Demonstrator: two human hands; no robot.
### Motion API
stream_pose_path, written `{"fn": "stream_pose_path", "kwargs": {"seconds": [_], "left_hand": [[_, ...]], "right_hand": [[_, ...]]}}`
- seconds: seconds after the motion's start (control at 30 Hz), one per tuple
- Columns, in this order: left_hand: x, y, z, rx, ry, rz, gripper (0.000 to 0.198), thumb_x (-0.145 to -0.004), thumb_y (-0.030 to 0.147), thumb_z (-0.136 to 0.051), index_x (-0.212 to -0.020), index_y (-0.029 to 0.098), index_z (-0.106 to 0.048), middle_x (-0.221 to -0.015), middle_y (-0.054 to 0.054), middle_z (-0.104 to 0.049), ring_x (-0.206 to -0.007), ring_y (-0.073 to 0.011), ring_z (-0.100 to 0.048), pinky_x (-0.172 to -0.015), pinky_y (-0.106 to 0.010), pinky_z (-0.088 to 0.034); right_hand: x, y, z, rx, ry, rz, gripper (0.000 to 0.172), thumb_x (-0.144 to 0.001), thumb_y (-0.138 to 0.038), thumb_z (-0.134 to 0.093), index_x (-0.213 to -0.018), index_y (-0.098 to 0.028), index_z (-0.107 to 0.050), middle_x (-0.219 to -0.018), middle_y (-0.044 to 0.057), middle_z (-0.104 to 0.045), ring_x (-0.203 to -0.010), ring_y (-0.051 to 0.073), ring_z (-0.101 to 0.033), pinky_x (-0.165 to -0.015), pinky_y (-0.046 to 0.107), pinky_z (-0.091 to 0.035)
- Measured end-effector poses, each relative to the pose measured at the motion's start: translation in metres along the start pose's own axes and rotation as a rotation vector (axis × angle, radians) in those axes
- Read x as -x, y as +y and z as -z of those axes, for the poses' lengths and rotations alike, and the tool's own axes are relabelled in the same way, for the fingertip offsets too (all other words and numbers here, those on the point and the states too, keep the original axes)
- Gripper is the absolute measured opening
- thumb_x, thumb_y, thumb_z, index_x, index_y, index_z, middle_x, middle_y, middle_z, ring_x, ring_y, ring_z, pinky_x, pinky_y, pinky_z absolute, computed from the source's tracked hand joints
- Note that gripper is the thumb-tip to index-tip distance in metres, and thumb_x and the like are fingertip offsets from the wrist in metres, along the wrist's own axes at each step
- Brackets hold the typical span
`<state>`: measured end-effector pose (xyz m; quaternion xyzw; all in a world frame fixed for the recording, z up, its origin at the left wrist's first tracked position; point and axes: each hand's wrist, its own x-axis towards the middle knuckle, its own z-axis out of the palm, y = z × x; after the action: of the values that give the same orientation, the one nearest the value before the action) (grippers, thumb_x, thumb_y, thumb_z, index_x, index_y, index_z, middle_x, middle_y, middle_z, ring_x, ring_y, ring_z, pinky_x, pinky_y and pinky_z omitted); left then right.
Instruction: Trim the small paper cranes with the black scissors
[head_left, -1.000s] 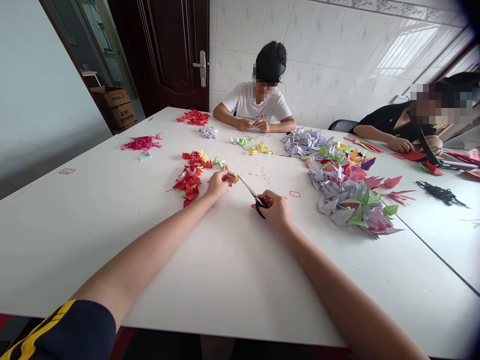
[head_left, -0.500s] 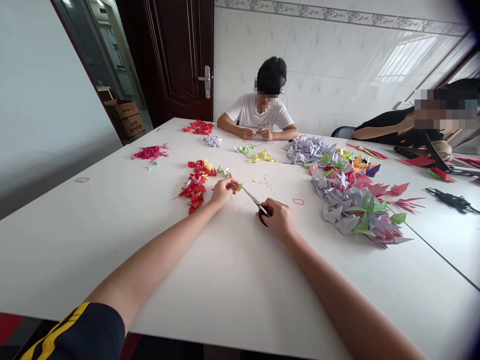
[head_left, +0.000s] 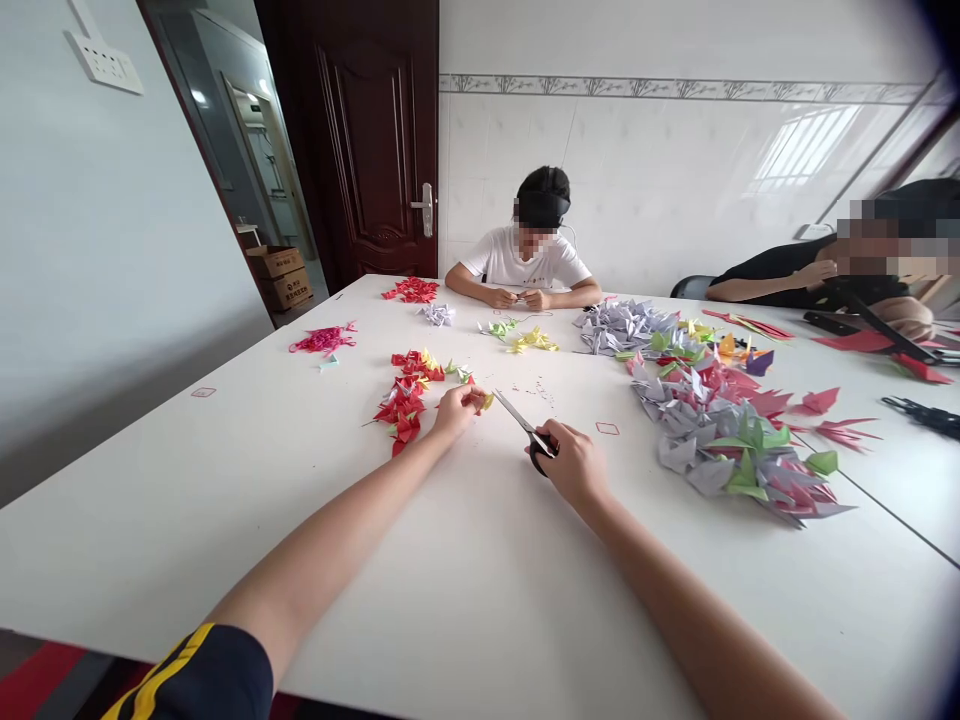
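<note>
My left hand (head_left: 456, 413) pinches a small yellow folded-paper piece (head_left: 488, 401) above the white table. Black-handled scissors (head_left: 514, 413) are in my right hand (head_left: 577, 464), their blades pointing toward the yellow piece with a small gap between. Just left of my left hand lies a pile of red folded-paper cranes (head_left: 405, 405) with some yellow and green among them. Tiny paper scraps (head_left: 536, 390) are scattered beyond the scissors.
A large heap of grey, pink and green folded paper (head_left: 705, 425) covers the table's right side. Smaller piles lie farther back: pink (head_left: 322, 340), red (head_left: 411, 290), yellow (head_left: 535, 340). One person (head_left: 529, 255) sits opposite, another (head_left: 787, 272) at the right.
The scissor tips have drawn back from the yellow paper, leaving a gap. My view has tilted upward and shifted slightly left.
</note>
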<state>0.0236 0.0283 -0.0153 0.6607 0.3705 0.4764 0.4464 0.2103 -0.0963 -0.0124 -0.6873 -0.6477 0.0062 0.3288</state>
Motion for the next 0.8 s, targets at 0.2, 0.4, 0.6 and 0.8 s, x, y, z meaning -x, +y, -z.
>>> {"fn": "stream_pose_path", "kwargs": {"seconds": [0.2,0.4,0.6,0.8], "left_hand": [[-0.004,-0.003,-0.001,0.049,-0.014,0.033,0.016,-0.067,0.013,-0.054,-0.080,0.013,-0.063,-0.073,-0.003,-0.061,-0.062,-0.0099,-0.053,-0.062,-0.023,-0.044],[-0.007,-0.010,-0.002,0.048,-0.012,-0.008,0.015,-0.068,0.015,-0.054,-0.080,0.013,-0.062,-0.071,-0.003,-0.060,-0.061,-0.0101,-0.053,-0.060,-0.023,-0.044],[-0.007,-0.012,-0.002,0.024,-0.010,-0.026,0.015,-0.067,0.013,-0.053,-0.078,0.014,-0.062,-0.069,-0.002,-0.060,-0.062,-0.0104,-0.054,-0.059,-0.022,-0.044],[-0.006,-0.008,-0.004,0.047,0.005,0.026,0.016,-0.069,0.011,-0.052,-0.081,0.014,-0.063,-0.070,-0.003,-0.061,-0.063,-0.0106,-0.056,-0.059,-0.023,-0.044]], "right_hand": [[0.001,-0.004,0.003,-0.064,0.014,0.000,0.014,-0.071,-0.029,-0.060,-0.084,-0.024,-0.062,-0.074,-0.001,-0.063,-0.059,0.013,-0.048,-0.052,0.023,-0.029],[0.000,-0.003,0.002,-0.168,-0.045,-0.076,0.015,-0.068,-0.035,-0.066,-0.077,-0.024,-0.062,-0.062,-0.003,-0.056,-0.056,0.013,-0.044,-0.050,0.024,-0.029],[-0.002,0.003,-0.002,-0.437,-0.109,-0.175,0.029,-0.060,-0.044,-0.077,-0.075,-0.022,-0.063,-0.059,-0.004,-0.052,-0.053,0.012,-0.042,-0.050,0.026,-0.032],[-0.006,0.005,0.005,-0.696,-0.311,-0.303,0.044,-0.048,-0.048,-0.086,-0.074,-0.022,-0.064,-0.060,-0.005,-0.046,-0.047,0.011,-0.043,-0.043,0.025,-0.030]]}}
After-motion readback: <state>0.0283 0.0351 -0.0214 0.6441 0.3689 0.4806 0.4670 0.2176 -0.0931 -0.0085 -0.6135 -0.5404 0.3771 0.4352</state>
